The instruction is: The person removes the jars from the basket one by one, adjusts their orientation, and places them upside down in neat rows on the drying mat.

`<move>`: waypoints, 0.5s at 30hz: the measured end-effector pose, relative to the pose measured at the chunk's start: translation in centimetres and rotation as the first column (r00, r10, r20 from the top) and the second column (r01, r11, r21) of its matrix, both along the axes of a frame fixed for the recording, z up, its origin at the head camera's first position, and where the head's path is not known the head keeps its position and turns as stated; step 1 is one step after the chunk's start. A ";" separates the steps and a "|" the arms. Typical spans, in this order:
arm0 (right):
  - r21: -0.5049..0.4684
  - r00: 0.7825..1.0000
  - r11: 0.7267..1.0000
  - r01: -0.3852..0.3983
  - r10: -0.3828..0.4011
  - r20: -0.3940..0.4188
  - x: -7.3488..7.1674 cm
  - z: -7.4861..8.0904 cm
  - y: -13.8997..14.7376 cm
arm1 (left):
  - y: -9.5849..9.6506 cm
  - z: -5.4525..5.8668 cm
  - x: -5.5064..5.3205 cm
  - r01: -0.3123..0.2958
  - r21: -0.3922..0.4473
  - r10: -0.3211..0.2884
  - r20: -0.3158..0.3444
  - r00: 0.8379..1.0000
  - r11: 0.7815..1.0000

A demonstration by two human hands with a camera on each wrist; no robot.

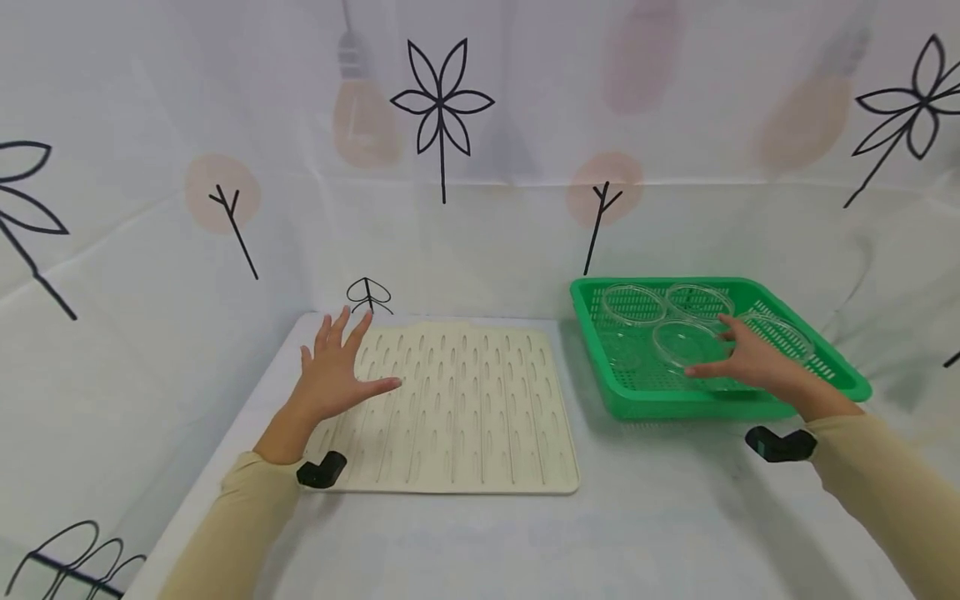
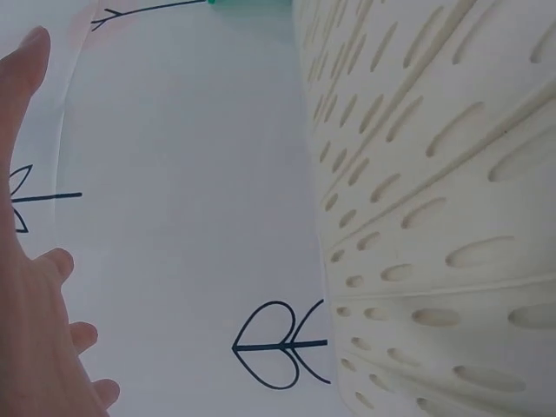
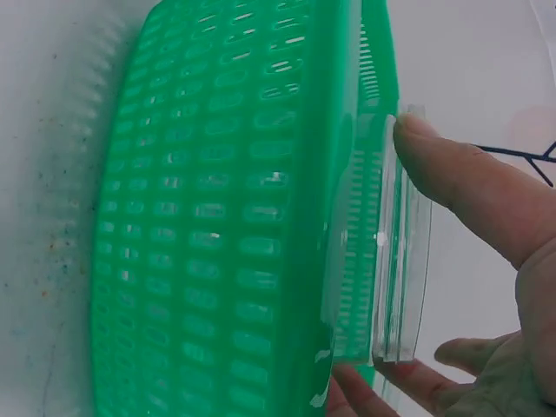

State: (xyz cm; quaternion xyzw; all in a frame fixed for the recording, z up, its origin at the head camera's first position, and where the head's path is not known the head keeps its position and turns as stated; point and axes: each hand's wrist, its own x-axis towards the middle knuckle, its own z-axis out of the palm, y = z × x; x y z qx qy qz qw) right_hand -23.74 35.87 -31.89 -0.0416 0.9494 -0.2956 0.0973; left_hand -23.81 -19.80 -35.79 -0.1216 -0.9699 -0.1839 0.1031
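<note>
My right hand (image 1: 761, 362) reaches over the green plastic basket (image 1: 675, 407) and spans a clear round petri dish (image 1: 675, 343). In the right wrist view, the thumb lies at one edge of the petri dish (image 3: 408, 252) and fingers at the opposite edge, pinching it above the basket rim. Several more clear dishes (image 1: 633, 304) sit in the basket. With fingers spread and nothing in it, my left hand (image 1: 330, 383) hovers over the left part of a cream mat (image 1: 480, 425) with rows of oval slots.
A white cloth (image 1: 525, 550) covers the table. Behind and to the left hangs a pale curtain (image 1: 495, 242) printed with leaves and bulbs. The basket stands at the right, beside the mat, its raised rim around the dishes.
</note>
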 end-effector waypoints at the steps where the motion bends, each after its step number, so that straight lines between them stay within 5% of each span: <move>1: -0.005 1.000 1.000 -0.005 0.005 0.003 -0.1 0.0 0.1 | 0.2 0.0 0.0 0.004 0.005 -0.004 -0.001 1.000 1.000; 15: -0.027 0.998 1.000 -0.008 0.009 0.054 -0.9 -0.4 0.2 | 2.2 -0.3 -0.5 0.064 0.050 -0.063 -0.019 0.998 0.997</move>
